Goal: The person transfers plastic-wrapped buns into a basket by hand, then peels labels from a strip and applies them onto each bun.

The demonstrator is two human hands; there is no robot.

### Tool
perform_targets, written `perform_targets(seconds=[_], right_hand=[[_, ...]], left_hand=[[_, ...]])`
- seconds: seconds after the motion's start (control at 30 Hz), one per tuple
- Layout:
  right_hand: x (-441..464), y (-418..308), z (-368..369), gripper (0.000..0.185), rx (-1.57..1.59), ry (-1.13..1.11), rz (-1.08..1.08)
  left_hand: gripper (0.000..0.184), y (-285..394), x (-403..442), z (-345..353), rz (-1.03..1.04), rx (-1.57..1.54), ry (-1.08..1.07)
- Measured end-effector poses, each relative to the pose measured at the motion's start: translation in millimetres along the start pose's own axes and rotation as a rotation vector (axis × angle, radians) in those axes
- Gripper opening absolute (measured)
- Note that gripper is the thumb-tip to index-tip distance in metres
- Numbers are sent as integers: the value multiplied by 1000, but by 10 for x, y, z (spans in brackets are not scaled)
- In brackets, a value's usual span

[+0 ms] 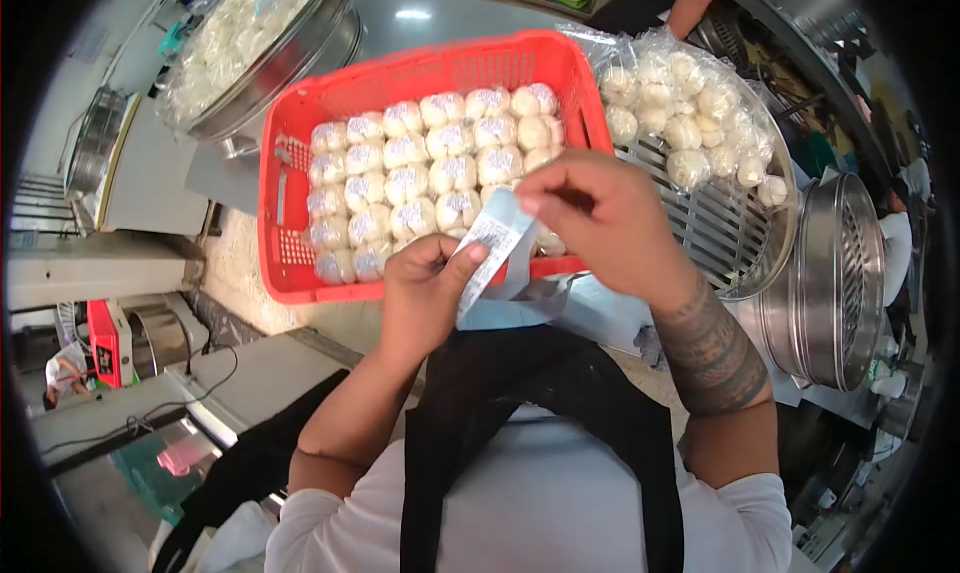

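My left hand (428,285) is closed around a strip of printed labels (494,241), thumb on top of it. At the strip's upper end my right hand (605,218) pinches with thumb and finger, touching the label edge there. More of the pale backing strip hangs in a loop below. Just beyond my hands stands a red plastic crate (285,198) holding rows of white buns (407,183) in clear wrap. Most of the buns bear a printed label on top; a few near my right hand show none.
To the right, a bag of white buns (690,123) lies on a round slatted steamer tray (715,228). Stacked metal steamers (825,283) stand beyond it. Another heaped steamer (265,88) is at upper left. A person's arm (690,5) shows at the top.
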State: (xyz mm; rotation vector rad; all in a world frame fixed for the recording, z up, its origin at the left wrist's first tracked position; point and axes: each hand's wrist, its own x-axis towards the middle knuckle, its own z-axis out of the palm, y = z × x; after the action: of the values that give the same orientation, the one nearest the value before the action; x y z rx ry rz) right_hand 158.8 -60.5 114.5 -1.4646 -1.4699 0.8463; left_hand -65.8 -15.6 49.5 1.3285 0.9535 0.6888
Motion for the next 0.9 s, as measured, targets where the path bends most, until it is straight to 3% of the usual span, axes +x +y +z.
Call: perform_targets(seconds=[0.1,0.33,0.5,0.63,0.8,0.9], right_hand=[[-294,-46,-32,13,-76,-121,-179],[-544,149,-135,23,-345,-26,-296],[-564,141,-186,28,-439,-76,-385],[-504,158,-151,22,-420,-161,-332],[-366,174,-45,20,-386,-224,-288],[-290,36,158,18,-418,-81,-319]], left_hand=[[19,28,-67,184,36,-5,-54],[15,14,-261,520,141,-164,-157],[14,38,-297,495,282,154,-122],[15,148,-262,416,413,307,-129],[16,146,-155,159,314,318,-174],[17,5,-80,21,228,182,-163]])
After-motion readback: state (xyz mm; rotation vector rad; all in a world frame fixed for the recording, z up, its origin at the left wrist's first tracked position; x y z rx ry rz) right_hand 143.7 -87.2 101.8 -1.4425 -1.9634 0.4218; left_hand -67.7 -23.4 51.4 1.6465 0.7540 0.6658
